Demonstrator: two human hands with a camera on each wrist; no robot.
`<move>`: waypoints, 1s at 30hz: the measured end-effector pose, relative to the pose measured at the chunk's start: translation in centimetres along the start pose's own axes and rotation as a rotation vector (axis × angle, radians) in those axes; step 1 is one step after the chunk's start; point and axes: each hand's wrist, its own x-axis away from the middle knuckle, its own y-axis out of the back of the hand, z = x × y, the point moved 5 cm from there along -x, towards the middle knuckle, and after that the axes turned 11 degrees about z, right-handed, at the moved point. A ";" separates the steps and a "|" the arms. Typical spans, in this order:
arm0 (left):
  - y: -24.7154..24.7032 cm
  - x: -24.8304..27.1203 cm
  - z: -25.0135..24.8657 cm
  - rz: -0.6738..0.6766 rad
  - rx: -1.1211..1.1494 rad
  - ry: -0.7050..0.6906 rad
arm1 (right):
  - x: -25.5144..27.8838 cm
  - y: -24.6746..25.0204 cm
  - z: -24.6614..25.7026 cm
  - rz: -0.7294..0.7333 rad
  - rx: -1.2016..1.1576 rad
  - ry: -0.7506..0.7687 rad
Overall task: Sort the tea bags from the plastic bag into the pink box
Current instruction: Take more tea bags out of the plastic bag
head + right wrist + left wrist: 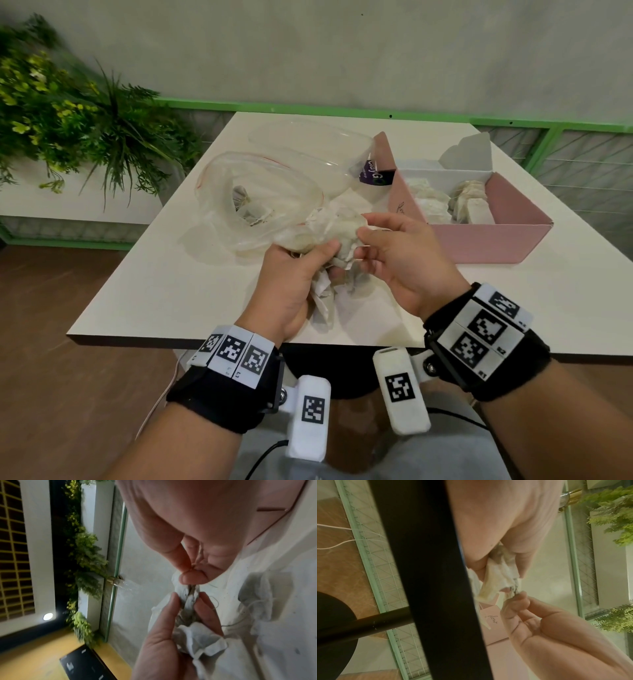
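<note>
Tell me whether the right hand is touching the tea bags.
Touching: the right wrist view shows the right hand pinching the tea bags between thumb and finger.

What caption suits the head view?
Both hands, left hand and right hand, grip a tea bag clump beside the pink box.

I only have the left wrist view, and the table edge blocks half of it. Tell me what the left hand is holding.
Observer: The left hand grips a clump of tea bags above the table's near edge; several hang below its palm.
Operator: Report what the right hand is doing.
Observer: The right hand pinches the clump's top between thumb and finger, as the right wrist view shows.
Operator: Describe the pink box.
Observer: The pink box sits open to the right, with tea bags already inside.
Operator: Check the plastic bag.
Observer: The plastic bag lies open to the left, a few tea bags left in it.
</note>
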 end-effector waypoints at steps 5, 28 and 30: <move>0.2 -0.1 0.1 -0.020 -0.013 0.027 | -0.1 0.1 0.6 -0.002 0.476 0.042; 0.6 -0.2 0.1 -0.110 0.115 0.034 | -2.0 6.1 15.3 0.077 0.682 0.258; 0.5 -0.2 0.2 -0.107 0.118 0.025 | -3.1 7.9 15.7 0.003 0.773 0.207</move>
